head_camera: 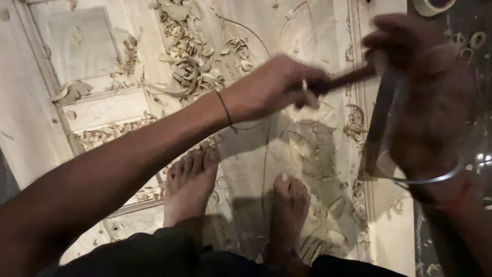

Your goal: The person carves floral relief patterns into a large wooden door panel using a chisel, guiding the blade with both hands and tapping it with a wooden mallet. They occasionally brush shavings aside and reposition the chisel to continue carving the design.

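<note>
Nearest the camera, two bare feet [236,200] stand on a pale carved wooden panel [102,56], toes pointing away, with dark trouser cloth at the bottom edge. Above them the left hand [274,87] reaches across from the left, a thin band on its wrist, fingers curled tight around the near end of a dark chisel [348,78], which lies almost level over the carving. The right hand [425,102] is a blur at the right side, a metal bangle [425,177] on its wrist; it seems to hold a dark mallet-like block [379,128], but I cannot tell how the fingers sit on it. The risk, as I judge it, is that a hard stroke glances off the chisel end and lands on the left knuckles, or that the blade skids along the grain toward the toes just below. Loose wood shavings [189,56] lie thick over the carved scrolls farther off and could slide underfoot. The panel's raised border runs close along the right, so there is little room there; the flat plain section at the far left is open. A roll of tape [433,5] sits at the far right corner.
</note>
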